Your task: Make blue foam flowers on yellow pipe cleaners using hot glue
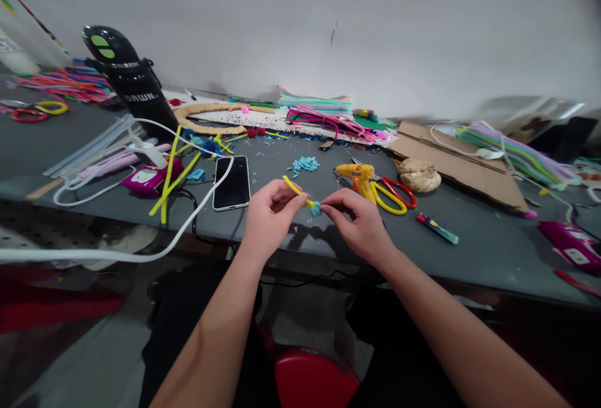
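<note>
Over the front edge of the counter (493,251), near its middle, 2 bare hands meet around a yellow stem (292,185) with a light-blue tuft (315,209) at its lower end; the left hand (268,217) grips the stem between thumb and fingers, its upper end poking out above them; the right hand (360,220) has its thumb and fingers drawn together at the tuft's side, though I cannot tell whether they grip it or only touch it; just beyond the hands, farther from the front edge, lies a loose pile of light-blue pieces (304,165); to the right of that pile are a yellow glue gun (354,173) and scissors with red handles and yellow handles (393,203); a small cutter (437,228) lies nearer the front edge; left of the hands, a phone (231,184) lies dark-screened near the front edge, with 2 crossed yellow strips (164,198) beyond it, beside a purple power strip (145,180); toward the counter's back edge stand a black bottle (141,98) at left and, at the middle, a bundle of pink stems (319,119); flat cardboard (469,173) lies toward the right.
</note>
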The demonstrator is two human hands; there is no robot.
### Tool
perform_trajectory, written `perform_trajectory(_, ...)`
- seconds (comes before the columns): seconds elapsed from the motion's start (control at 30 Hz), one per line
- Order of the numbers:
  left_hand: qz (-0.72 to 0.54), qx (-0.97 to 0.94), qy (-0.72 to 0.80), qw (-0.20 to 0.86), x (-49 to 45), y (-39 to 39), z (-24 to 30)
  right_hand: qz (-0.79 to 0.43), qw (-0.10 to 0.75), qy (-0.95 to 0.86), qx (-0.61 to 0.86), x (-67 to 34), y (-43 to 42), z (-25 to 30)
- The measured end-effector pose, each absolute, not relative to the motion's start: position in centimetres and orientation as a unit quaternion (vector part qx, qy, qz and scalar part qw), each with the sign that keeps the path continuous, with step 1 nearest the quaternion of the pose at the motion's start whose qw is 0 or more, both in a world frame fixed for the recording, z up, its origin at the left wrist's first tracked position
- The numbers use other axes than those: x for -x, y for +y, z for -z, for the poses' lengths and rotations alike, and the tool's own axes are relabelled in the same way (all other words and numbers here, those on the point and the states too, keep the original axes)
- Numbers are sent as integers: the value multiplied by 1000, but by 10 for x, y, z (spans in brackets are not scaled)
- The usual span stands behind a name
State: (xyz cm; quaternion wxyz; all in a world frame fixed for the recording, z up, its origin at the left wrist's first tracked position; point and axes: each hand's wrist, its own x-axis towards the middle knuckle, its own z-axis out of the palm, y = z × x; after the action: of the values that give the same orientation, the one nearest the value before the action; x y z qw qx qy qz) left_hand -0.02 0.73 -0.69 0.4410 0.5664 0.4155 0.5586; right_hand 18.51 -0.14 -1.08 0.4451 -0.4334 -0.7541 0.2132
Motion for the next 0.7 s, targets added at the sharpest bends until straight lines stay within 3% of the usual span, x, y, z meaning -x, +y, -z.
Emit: perform_trajectory(0.7,-569,-559,413,440,-1,8,6,-108,406,-820,389,-191,-3,13)
